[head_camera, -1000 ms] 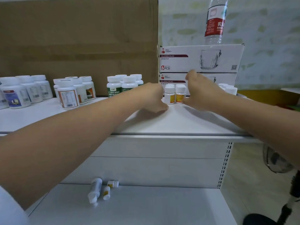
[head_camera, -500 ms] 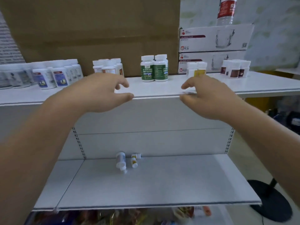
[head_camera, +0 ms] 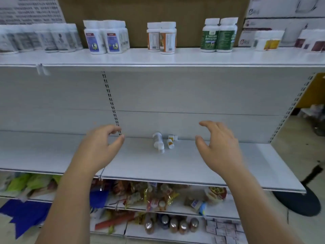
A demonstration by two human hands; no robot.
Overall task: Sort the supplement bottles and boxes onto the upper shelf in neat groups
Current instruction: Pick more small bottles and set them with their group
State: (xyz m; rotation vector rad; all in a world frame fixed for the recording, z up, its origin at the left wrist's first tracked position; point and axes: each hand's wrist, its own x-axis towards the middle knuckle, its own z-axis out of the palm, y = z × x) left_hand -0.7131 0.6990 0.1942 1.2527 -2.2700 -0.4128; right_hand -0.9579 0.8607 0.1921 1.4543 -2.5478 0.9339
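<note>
A: Hand state?

B: The left hand (head_camera: 98,148) was seen left of centre with its fingers loosely curved and thumb out; nothing was held. The right hand (head_camera: 219,147) was seen right of centre with its fingers spread wide, also empty. Both were held over the middle shelf (head_camera: 175,166), clear of the bottles.

A: Loose items?

B: Three bottles were found lying on their sides at the back of the middle shelf, mid-frame, between the two hands. The large white bottle (head_camera: 158,142) was laid with its long axis running back to front and its narrow cap end pointed toward the lower edge of the frame. A small yellow-labelled bottle (head_camera: 170,143) was laid just right of it, roughly parallel. A second small bottle (head_camera: 172,137) was laid crosswise behind that one, by the back panel, with its white cap pointed right.

A: Upper shelf?

B: Upright groups were noted along the upper shelf (head_camera: 158,58). From left to right these were the grey-labelled bottles (head_camera: 40,38), blue-labelled bottles (head_camera: 105,39), orange-labelled bottles (head_camera: 161,38), green-labelled bottles (head_camera: 219,36), a yellow-labelled group (head_camera: 269,42) and dark-red-labelled bottles (head_camera: 311,44). White boxes (head_camera: 281,7) were stacked at the upper right. The print was too blurred to be read.

A: Below?

B: Snack packets (head_camera: 149,194) were seen along the bottom of the frame.
</note>
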